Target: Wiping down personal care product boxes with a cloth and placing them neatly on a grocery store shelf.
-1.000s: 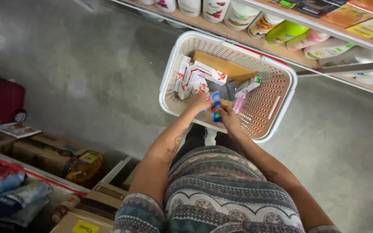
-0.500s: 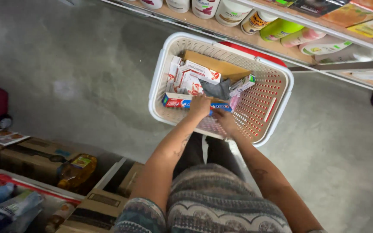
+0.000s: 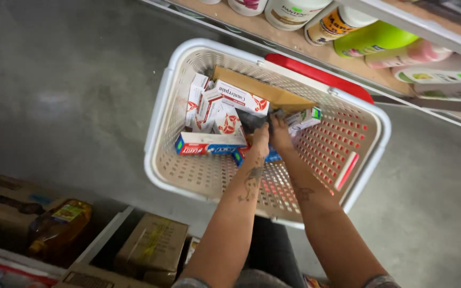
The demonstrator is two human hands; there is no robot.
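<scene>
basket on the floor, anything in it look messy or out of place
Somewhat. In the white basket the red-and-white cartons lie jumbled at different angles, a brown flat box slants across them, and both hands reach in beside it. Nothing looks spilled or torn.

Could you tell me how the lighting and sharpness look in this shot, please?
Head view: even, soft light; the basket and cartons are fairly sharp; both hands are slightly smeared; the shelf bottles at the top edge are soft and stretched; the lower left boxes sit in shadow.
</scene>
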